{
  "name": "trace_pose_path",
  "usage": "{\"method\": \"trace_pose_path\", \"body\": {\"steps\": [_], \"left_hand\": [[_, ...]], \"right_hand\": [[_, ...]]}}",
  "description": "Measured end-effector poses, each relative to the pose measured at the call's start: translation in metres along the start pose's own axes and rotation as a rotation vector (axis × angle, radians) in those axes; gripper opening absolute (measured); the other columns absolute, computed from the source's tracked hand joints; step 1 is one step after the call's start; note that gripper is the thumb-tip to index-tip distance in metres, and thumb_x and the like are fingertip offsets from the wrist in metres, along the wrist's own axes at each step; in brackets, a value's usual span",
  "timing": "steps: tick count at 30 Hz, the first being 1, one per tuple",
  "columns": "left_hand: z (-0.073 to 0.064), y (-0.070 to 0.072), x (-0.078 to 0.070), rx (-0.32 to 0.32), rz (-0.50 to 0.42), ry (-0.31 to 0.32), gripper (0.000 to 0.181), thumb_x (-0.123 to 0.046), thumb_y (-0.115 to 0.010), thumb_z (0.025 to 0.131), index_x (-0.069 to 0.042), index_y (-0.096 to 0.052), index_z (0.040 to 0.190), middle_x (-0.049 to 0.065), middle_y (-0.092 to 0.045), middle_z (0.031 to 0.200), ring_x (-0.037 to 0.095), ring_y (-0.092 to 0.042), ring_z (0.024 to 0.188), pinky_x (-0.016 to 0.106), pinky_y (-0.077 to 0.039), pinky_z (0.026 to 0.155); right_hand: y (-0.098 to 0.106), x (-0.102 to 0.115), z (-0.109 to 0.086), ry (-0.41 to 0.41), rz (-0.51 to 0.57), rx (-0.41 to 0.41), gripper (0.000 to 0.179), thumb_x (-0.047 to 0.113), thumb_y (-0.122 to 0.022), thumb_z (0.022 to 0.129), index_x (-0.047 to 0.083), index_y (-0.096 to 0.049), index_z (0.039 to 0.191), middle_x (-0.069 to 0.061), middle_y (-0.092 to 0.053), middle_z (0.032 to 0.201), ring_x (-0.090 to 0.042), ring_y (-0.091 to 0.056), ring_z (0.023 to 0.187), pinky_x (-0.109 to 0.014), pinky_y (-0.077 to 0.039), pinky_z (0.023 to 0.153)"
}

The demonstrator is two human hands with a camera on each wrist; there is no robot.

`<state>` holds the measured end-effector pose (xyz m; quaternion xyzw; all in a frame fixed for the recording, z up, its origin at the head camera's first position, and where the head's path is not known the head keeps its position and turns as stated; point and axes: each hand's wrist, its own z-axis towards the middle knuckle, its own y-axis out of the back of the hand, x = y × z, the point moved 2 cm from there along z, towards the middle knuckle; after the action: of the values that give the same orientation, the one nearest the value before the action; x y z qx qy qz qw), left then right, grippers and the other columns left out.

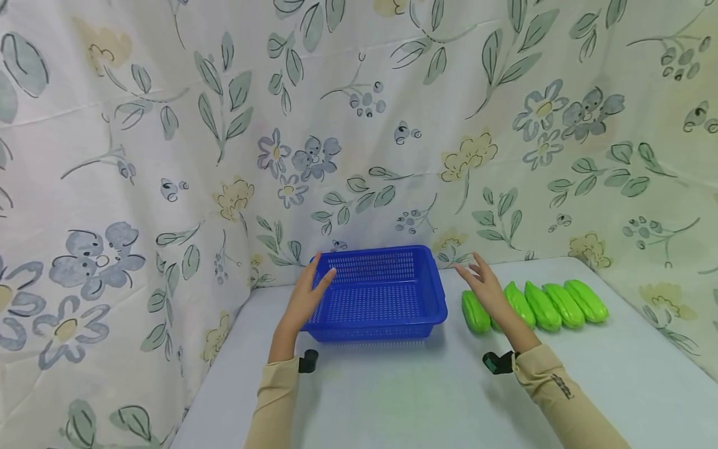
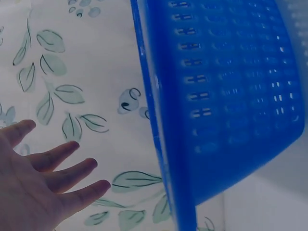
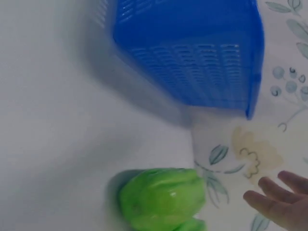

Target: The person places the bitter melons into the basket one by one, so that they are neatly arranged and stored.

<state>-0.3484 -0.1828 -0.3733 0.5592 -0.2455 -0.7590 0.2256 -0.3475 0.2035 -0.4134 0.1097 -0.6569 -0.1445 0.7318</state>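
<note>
Basket (image 1: 370,333) between left hand (image 1: 305,295) and right hand (image 1: 488,292), seemingly apart.

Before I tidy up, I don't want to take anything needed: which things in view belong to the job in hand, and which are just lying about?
Likely part of the job:
blue basket
green pieces, in a row
left hand and right hand, both holding nothing

Just surroundings, it seems:
floral cloth, hanging behind
white table, underneath

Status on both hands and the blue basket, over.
Left hand, right hand: holding nothing. Blue basket: upright on table. Green items: right of basket, none blocking.
</note>
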Motion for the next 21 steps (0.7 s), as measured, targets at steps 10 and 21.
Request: {"method": "trace_pose_path", "body": {"steps": [10,21], "left_hand": [[0.0,0.005,0.025,-0.038,-0.035,0.031,0.078,-0.06,-0.043,0.097,-0.022,-0.013,0.158,0.009,-0.016,0.165,0.033,-0.013,0.153,0.059,-0.013,0.121],[0.001,0.007,0.054,-0.041,-0.054,0.142,0.081,-0.065,-0.042,0.095,-0.025,-0.011,0.158,0.01,-0.014,0.165,0.039,-0.013,0.152,0.065,-0.013,0.118]], "right_hand": [[0.001,-0.035,-0.001,-0.083,-0.017,-0.041,0.093,0.061,-0.044,0.096,0.014,0.008,0.157,-0.028,-0.016,0.16,-0.046,-0.021,0.147,-0.06,-0.024,0.118],[-0.001,-0.056,-0.001,-0.071,0.035,-0.039,0.092,0.057,-0.048,0.097,0.012,0.005,0.157,-0.027,-0.017,0.16,-0.044,-0.02,0.148,-0.058,-0.021,0.12]]}}
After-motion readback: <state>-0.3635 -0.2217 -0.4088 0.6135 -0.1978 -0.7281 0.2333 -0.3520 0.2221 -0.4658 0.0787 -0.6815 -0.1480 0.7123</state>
